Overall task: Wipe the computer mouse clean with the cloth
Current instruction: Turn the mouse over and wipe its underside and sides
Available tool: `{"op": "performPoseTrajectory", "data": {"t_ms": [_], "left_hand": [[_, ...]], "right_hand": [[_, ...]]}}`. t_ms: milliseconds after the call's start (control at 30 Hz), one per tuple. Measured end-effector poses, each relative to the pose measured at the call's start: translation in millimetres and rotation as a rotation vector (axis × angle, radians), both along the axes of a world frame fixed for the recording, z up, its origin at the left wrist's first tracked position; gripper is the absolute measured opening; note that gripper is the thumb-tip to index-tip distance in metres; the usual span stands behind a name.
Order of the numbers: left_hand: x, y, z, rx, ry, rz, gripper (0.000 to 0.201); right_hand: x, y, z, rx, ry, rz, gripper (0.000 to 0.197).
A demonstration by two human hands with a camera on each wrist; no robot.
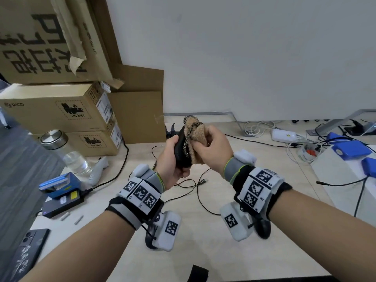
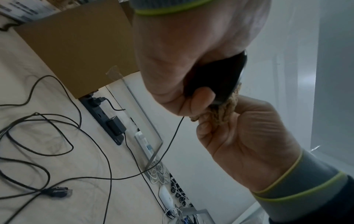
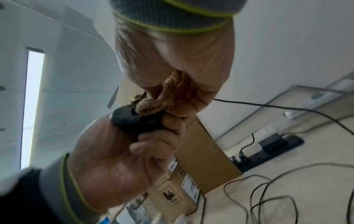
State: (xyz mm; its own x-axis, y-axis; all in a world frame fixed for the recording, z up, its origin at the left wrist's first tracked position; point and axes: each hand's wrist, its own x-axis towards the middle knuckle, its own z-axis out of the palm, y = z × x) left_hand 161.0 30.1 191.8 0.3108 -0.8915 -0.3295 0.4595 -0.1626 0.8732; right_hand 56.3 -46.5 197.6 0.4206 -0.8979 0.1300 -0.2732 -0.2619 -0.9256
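Observation:
My left hand (image 1: 172,157) grips a black computer mouse (image 1: 181,151) and holds it up above the desk, its thin cable hanging down. My right hand (image 1: 211,148) grips a bunched tan fleecy cloth (image 1: 196,135) with a speckled edging and presses it against the mouse's right side. In the left wrist view the mouse (image 2: 216,78) sits between my thumb and palm, with the cloth (image 2: 218,112) pinched in the other hand below it. The right wrist view shows the cloth (image 3: 157,104) lying on the mouse (image 3: 134,119).
Stacked cardboard boxes (image 1: 61,110) stand at the back left, with a glass jar (image 1: 67,153) in front of them. Black cables (image 1: 193,186) loop over the desk below my hands. A power strip (image 2: 107,119) lies by the wall. Blue boxes (image 1: 350,147) and chargers sit right.

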Motion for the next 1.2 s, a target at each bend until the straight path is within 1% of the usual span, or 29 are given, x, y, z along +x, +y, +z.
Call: {"op": "performPoseTrajectory", "data": {"t_ms": [33, 133, 167, 200, 300, 333, 400, 467, 567, 633, 667, 733, 833, 967, 1033, 1100, 1167, 1200], "left_hand": [[0, 0, -1, 0.002, -0.014, 0.011, 0.049], [-4, -2, -2, -0.003, -0.042, 0.039, 0.046], [-6, -3, -3, -0.004, -0.053, 0.044, 0.046], [-8, -4, -2, -0.007, -0.064, 0.047, 0.047], [-14, -6, 5, -0.029, -0.084, 0.059, 0.048], [-16, -7, 7, -0.037, -0.097, 0.062, 0.047], [-15, -7, 9, -0.05, -0.141, 0.065, 0.047], [-12, -7, 8, -0.067, -0.149, 0.062, 0.048], [-5, -9, 7, -0.066, -0.134, 0.083, 0.051], [-2, -9, 7, -0.053, -0.182, 0.081, 0.05], [-1, -8, 6, -0.048, -0.232, 0.079, 0.049], [0, -5, 4, -0.052, -0.341, 0.08, 0.049], [0, -3, 6, -0.084, -0.442, 0.084, 0.051], [0, -4, 8, -0.106, -0.486, 0.104, 0.052], [1, -3, 7, -0.083, -0.421, 0.092, 0.049], [1, -1, 8, -0.019, -0.294, 0.052, 0.046], [-1, 1, 10, 0.033, -0.2, 0.018, 0.042], [-1, 2, 11, 0.036, -0.183, 0.015, 0.041]], "right_hand": [[1, 0, 1, 0.061, -0.012, 0.003, 0.036], [1, 0, 3, 0.343, -0.101, 0.016, 0.038], [2, 1, 4, 0.393, -0.129, -0.004, 0.038], [3, 4, 6, 0.385, -0.147, -0.044, 0.038], [9, 11, 10, 0.223, -0.143, -0.162, 0.031], [11, 11, 11, 0.207, -0.138, -0.192, 0.028], [13, 10, 15, 0.236, -0.137, -0.239, 0.02], [11, 7, 16, 0.278, -0.174, -0.189, 0.019], [8, 10, 12, 0.214, -0.132, -0.06, 0.034], [7, 12, 9, 0.252, -0.138, -0.02, 0.04], [5, 11, 9, 0.294, -0.159, -0.003, 0.037], [2, 9, 11, 0.411, -0.228, 0.01, 0.021], [2, 9, 16, 0.5, -0.292, 0.007, 0.018], [7, 12, 18, 0.531, -0.294, 0.006, 0.011], [6, 11, 17, 0.481, -0.28, 0.037, 0.016], [2, 5, 17, 0.33, -0.191, 0.095, 0.026], [-2, -2, 20, 0.198, -0.1, 0.162, 0.028], [-3, -5, 21, 0.167, -0.082, 0.178, 0.027]]}}
